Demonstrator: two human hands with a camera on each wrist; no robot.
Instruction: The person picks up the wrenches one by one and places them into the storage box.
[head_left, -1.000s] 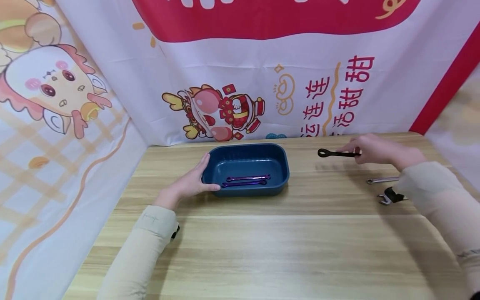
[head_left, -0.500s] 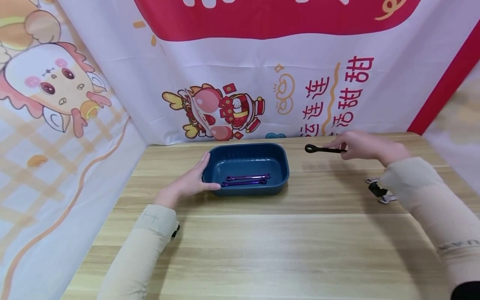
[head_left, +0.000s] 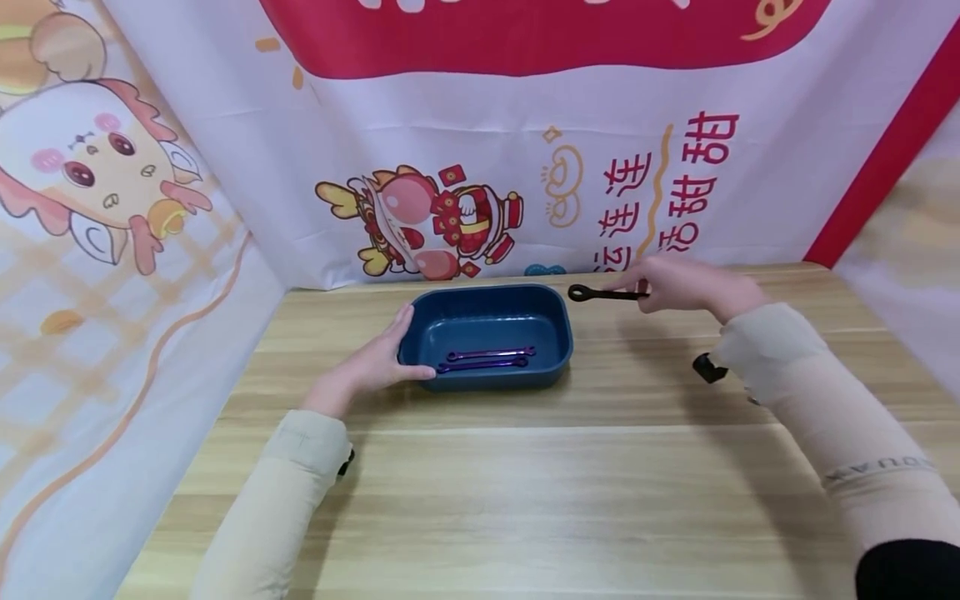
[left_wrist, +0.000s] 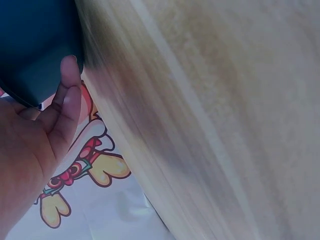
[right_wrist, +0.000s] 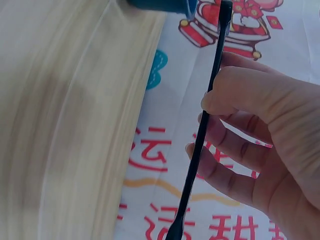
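In the head view my left hand (head_left: 371, 360) holds the left end of a dark blue plastic box (head_left: 517, 382), thumb at the front rim and fingers at the back corner. Two shiny purple wrenches (head_left: 491, 354) lie side by side inside it. My right hand (head_left: 682, 283) pinches a black wrench (head_left: 600, 294) level above the table, its ring end pointing left, close to the box's right rim. In the right wrist view, thumb and fingertips grip the middle of the wrench (right_wrist: 192, 170). The left wrist view shows fingers (left_wrist: 72, 100) against the box wall (left_wrist: 35, 55).
A bit of silver metal (head_left: 753, 401) shows on the wooden table (head_left: 480, 500), mostly hidden by the right sleeve (head_left: 817, 400). A black wrist camera (head_left: 708, 367) hangs under the right cuff. Printed cloth (head_left: 480, 108) walls the back and sides.
My right hand has carried the black wrench leftward, from well right of the box to beside its right rim. The right sleeve now covers most of the silver tools. The left hand stays put.
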